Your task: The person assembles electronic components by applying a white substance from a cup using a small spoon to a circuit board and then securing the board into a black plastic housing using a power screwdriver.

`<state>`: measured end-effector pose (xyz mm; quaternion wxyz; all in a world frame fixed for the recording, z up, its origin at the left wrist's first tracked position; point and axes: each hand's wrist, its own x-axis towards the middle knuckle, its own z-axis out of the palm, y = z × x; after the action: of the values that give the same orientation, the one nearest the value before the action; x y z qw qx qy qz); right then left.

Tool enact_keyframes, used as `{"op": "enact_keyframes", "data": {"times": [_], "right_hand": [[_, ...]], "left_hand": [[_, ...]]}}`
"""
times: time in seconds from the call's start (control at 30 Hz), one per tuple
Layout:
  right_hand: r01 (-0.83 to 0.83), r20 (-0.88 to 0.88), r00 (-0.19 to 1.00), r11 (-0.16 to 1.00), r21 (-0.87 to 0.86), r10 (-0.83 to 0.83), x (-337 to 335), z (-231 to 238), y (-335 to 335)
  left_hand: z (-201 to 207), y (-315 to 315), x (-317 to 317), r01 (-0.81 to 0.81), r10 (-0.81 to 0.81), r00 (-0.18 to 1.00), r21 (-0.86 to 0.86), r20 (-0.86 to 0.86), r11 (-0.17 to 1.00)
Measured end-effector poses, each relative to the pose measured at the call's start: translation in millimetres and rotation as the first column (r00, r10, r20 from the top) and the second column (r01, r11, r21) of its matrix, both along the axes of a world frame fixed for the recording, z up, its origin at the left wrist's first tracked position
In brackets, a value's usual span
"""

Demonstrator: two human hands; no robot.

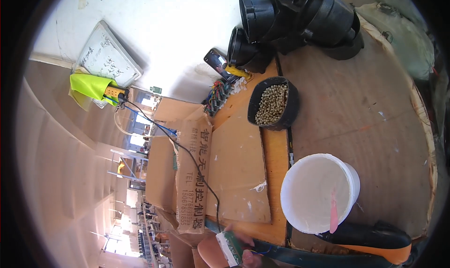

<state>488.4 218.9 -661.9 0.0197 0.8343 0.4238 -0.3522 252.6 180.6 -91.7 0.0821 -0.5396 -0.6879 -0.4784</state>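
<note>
At the bottom edge, a green circuit board (pixel 239 249) with a white side piece (pixel 228 248) is held up in blurred fingers. These look like my right hand (pixel 251 257), closed on the board's right side, with a thin blue wire beside it. A rounded patch of bare skin (pixel 211 252) lies left of the board; whether it belongs to my left hand I cannot tell, as no fingers show there. A black cord (pixel 201 176) runs down to the board's top end from a yellow power strip (pixel 112 92).
An open cardboard box (pixel 192 174) stands left of the wooden table (pixel 276 151). A black tub of small beige pieces (pixel 272 104), a white bucket (pixel 344 174) with a pink strip, and a black-and-orange tool (pixel 375 242) lie rightward. Black containers (pixel 323 19), a phone (pixel 215 61) and wires (pixel 215 97) sit farther back.
</note>
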Motion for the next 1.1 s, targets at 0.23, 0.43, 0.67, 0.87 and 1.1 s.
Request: {"op": "enact_keyframes", "data": {"times": [0.23,0.43,0.67,0.87,1.1], "right_hand": [[0.010,-0.003,1.000,1.000,0.006,-0.010,0.3,0.3,-4.7],[0.027,-0.023,0.999,1.000,0.014,-0.026,-9.6,-4.8,-4.0],[0.037,-0.014,0.999,0.999,0.020,-0.036,-0.9,-5.0,-4.9],[0.033,0.007,0.999,0.998,0.051,-0.034,19.2,6.4,-13.8],[-0.030,0.009,1.000,0.997,0.065,0.029,65.3,58.8,-102.7]], "left_hand": [[-7.5,-11.4,-15.9,0.037,-0.038,0.999,-0.021,-0.025,0.999],[-2.9,-10.7,-19.3,0.041,-0.041,0.999,-0.035,-0.019,0.999],[-4.3,-9.8,-19.6,0.056,-0.055,0.998,-0.060,0.020,0.997],[0.8,-13.7,-24.0,0.116,-0.104,0.988,-0.103,0.116,0.988],[10.4,-58.9,-78.9,0.299,-0.127,0.897,-0.368,0.423,0.881]]}}
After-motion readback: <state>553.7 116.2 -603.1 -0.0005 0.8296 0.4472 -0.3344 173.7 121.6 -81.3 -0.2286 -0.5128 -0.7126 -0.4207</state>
